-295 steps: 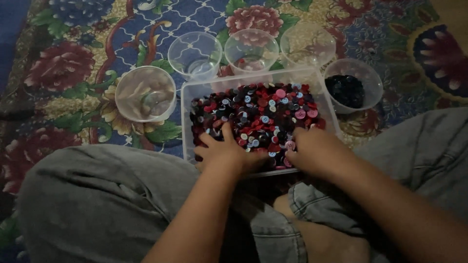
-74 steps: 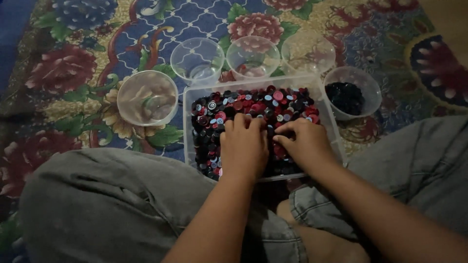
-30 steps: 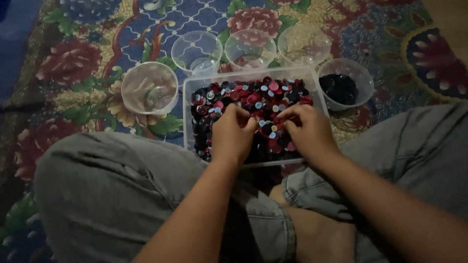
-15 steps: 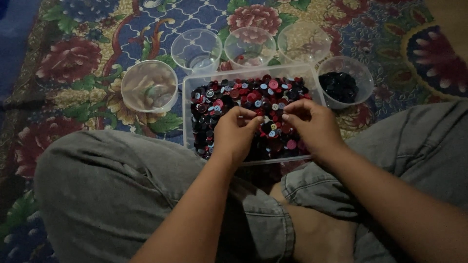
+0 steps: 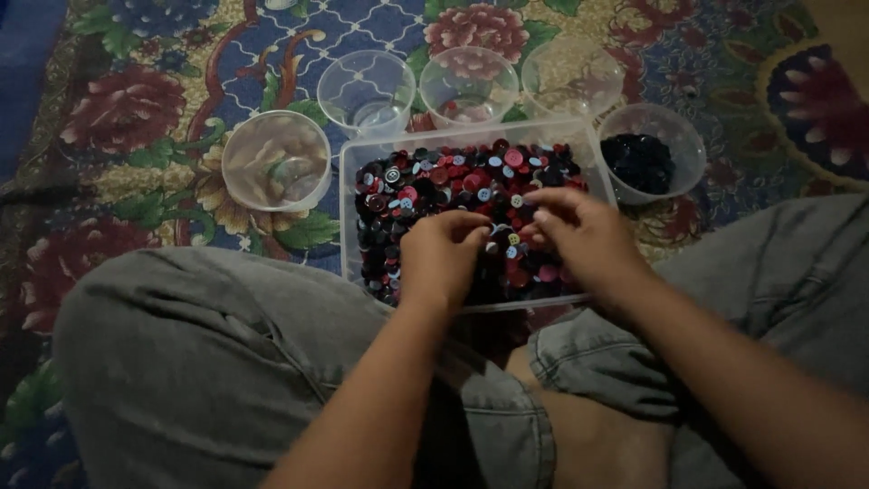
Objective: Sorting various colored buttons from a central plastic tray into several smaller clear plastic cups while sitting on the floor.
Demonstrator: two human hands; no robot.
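Both hands have slid a little toward the near right part of the box since a moment ago, and the fingertips have come closer together. The left hand (image 5: 441,258) rests on the buttons (image 5: 425,186) with its fingers curled in and pinched at the tips — it is too dim and small to tell if a button is caught between them. The right hand (image 5: 579,237) sits just beside it, fingers bent and close together over the pile, and again I cannot tell if it grips one.

Under both hands is a clear plastic box (image 5: 351,217) full of red, black, blue and white buttons. It lies on a flowery rug (image 5: 127,118), right in front of the person's crossed legs in grey trousers (image 5: 199,362).

Around the far side of the box stand five clear cups. One cup with pale buttons (image 5: 276,161) is off to the left. Three cups (image 5: 367,91) stand in a row behind the box and look almost bare. A cup of dark buttons (image 5: 650,154) stands at the right corner, just beside the box.
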